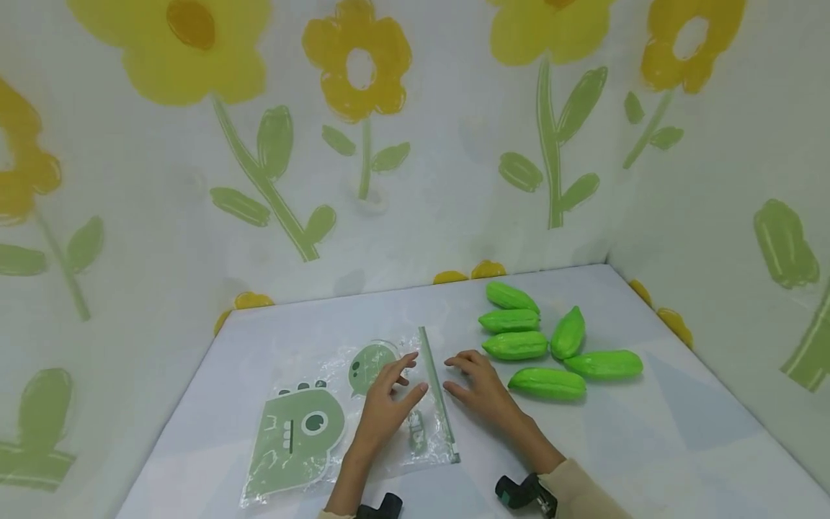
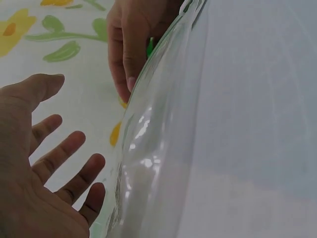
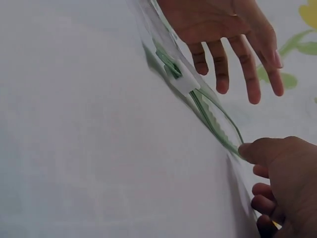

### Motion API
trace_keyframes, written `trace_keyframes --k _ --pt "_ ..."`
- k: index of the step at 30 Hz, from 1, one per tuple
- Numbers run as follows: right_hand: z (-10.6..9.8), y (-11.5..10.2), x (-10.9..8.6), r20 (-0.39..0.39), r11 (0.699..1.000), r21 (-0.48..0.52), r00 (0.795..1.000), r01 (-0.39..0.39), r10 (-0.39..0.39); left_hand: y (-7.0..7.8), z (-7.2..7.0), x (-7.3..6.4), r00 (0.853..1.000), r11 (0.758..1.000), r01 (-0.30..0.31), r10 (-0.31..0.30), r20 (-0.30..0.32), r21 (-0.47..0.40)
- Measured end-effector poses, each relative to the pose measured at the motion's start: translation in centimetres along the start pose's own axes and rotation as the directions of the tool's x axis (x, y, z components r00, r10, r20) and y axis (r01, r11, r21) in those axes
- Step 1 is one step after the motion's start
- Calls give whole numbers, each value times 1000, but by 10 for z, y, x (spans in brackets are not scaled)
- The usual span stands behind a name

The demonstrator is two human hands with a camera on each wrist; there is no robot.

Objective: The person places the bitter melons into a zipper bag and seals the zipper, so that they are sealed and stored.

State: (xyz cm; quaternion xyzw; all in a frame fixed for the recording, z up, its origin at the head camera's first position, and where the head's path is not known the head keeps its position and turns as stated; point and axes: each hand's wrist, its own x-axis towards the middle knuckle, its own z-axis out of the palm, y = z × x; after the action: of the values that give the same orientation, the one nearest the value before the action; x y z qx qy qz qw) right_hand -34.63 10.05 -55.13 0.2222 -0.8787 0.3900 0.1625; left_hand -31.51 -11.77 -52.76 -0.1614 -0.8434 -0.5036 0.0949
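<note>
A clear zip bag (image 1: pixel 362 432) with green cartoon monsters lies flat on the table, its green zip strip (image 1: pixel 433 389) on the right side. Over the bag, my left hand (image 1: pixel 384 404) has its fingers spread and nothing in them. My right hand (image 1: pixel 485 393) is just right of the zip strip, fingers loosely bent, with a small gap to the strip in the head view. The right wrist view shows a white zip slider (image 3: pixel 184 82) and the bag's mouth slightly parted beside it. There, the right thumb (image 3: pixel 257 150) overlaps the strip's end; contact cannot be told.
Several bright green ridged fruits, star-fruit-like, lie right of the hands, among them a near one (image 1: pixel 547 383) and an upright-pointing one (image 1: pixel 568 333). A white table (image 1: pixel 655 440) carries everything. Flower-printed walls (image 1: pixel 441 180) stand behind it and at both sides.
</note>
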Motion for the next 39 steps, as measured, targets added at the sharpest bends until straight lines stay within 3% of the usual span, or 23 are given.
trace_keyframes --k 3,10,19,28,33,39 --pt "4 0 1 -2 999 -32 999 38 -38 1 0 -2 1000 1000 -4 4 1 -7" --pt "8 -2 5 47 996 -89 999 4 0 -1 3 -4 999 1000 -16 16 31 -5" --pt "10 -4 6 77 971 -223 994 88 -73 -4 9 -3 999 998 -7 4 41 62" --pt "13 -11 3 44 950 -304 998 65 -54 -4 15 -3 999 982 -30 21 50 188" --pt "15 -14 3 32 940 -337 999 45 -37 0 17 -2 999 979 2 -8 31 206" --pt "16 -15 3 31 934 -354 999 46 -37 2 18 -1 1000 971 -19 16 11 240"
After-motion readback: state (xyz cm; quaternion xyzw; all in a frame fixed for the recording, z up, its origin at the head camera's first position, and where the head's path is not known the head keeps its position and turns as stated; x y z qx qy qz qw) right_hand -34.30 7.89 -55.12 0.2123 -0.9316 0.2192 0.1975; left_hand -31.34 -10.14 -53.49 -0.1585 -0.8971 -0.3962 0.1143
